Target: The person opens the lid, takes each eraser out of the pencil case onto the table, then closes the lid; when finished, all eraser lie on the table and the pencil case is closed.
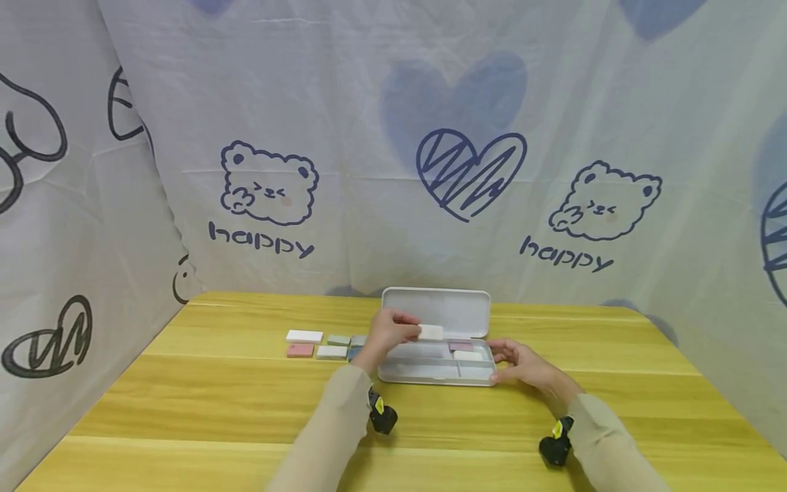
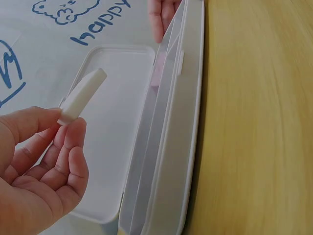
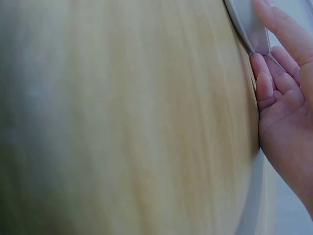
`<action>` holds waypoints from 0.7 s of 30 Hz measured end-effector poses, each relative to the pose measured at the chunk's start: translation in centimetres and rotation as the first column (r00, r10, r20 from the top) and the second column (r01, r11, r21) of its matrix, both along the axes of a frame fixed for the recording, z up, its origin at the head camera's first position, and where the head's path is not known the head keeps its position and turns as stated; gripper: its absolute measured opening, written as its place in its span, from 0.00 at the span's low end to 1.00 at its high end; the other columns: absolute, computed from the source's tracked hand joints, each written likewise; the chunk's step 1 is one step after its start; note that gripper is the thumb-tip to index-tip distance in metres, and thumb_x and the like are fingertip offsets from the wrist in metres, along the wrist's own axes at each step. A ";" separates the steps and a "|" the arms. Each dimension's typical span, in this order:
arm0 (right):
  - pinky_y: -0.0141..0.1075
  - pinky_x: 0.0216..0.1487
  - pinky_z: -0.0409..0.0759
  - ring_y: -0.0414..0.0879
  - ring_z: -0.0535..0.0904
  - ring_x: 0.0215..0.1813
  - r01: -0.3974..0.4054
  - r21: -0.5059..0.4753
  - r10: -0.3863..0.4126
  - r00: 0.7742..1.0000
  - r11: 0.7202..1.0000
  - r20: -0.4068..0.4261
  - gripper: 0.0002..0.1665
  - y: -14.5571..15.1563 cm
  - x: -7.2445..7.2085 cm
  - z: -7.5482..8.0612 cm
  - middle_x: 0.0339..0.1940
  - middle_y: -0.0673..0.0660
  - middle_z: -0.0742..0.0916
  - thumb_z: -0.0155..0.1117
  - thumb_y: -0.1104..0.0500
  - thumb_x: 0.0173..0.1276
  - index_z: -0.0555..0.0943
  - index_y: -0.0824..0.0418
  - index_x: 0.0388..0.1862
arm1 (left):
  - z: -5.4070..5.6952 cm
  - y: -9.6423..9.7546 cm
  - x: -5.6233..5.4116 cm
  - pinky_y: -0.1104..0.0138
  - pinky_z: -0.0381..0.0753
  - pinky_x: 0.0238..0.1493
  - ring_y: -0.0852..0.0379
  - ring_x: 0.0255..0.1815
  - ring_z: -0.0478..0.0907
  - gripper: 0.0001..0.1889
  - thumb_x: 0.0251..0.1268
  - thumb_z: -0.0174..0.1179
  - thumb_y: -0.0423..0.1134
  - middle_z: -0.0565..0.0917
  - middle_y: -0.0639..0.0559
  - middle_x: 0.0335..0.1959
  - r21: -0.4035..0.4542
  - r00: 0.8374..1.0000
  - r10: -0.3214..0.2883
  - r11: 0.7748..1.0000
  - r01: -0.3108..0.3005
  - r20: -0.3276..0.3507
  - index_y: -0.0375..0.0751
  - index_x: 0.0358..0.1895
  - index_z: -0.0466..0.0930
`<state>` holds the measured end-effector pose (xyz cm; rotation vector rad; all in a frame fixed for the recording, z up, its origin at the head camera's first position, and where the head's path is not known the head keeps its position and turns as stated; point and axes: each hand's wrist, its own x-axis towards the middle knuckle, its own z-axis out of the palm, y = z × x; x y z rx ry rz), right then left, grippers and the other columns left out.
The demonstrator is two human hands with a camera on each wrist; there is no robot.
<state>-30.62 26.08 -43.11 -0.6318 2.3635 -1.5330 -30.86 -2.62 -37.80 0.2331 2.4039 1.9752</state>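
My left hand [image 1: 390,333] pinches a white block that looks like an eraser [image 2: 83,95] between thumb and fingertips, above the left part of an open white pencil case [image 1: 418,378]. The case's lid [image 1: 436,301] is tipped up at the back. Inside, towards the right, lie a pink-purple block [image 1: 461,346] and a white block [image 1: 468,356]. At the case's right end my right hand [image 1: 522,362] grips it, thumb at the front corner and fingers further back. The right wrist view shows those fingers [image 3: 264,85] bent against the case end.
Left of the case, several small blocks lie in two rows, among them a white block [image 1: 304,336], a pink block [image 1: 300,350] and a pale green block [image 1: 332,352]. The left forearm partly covers a blue block [image 1: 353,353]. A patterned curtain [image 1: 369,171] hangs behind the wooden table [image 1: 215,410].
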 end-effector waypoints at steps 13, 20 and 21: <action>0.30 0.39 0.70 0.51 0.69 0.46 -0.004 -0.002 0.004 1.000 1.000 -0.009 0.41 0.1 -0.1 -0.2 0.53 0.71 0.73 0.69 0.65 0.51 0.59 0.78 0.60 | 0.5 -3.2 0.7 0.62 0.78 0.34 0.57 0.25 0.79 0.07 0.52 0.60 0.28 0.82 0.46 0.25 -0.034 0.999 0.042 0.999 -0.041 0.028 0.28 0.35 0.80; 0.30 0.40 0.69 0.51 0.68 0.47 -0.004 0.003 0.004 1.000 1.000 -0.011 0.42 0.0 -0.1 -0.2 0.54 0.71 0.72 0.69 0.64 0.51 0.59 0.78 0.60 | 0.4 -4.8 1.2 0.58 0.77 0.35 0.57 0.24 0.78 0.08 0.53 0.60 0.27 0.82 0.46 0.25 -0.022 0.998 0.059 0.998 -0.059 0.026 0.26 0.37 0.80; 0.30 0.40 0.69 0.51 0.68 0.47 -0.005 0.003 0.005 1.000 1.000 -0.012 0.42 0.0 -0.1 -0.2 0.54 0.72 0.72 0.69 0.64 0.51 0.59 0.78 0.60 | 0.4 -5.0 1.3 0.58 0.77 0.36 0.57 0.24 0.78 0.08 0.53 0.60 0.27 0.82 0.46 0.26 -0.021 0.998 0.063 0.998 -0.062 0.030 0.26 0.37 0.79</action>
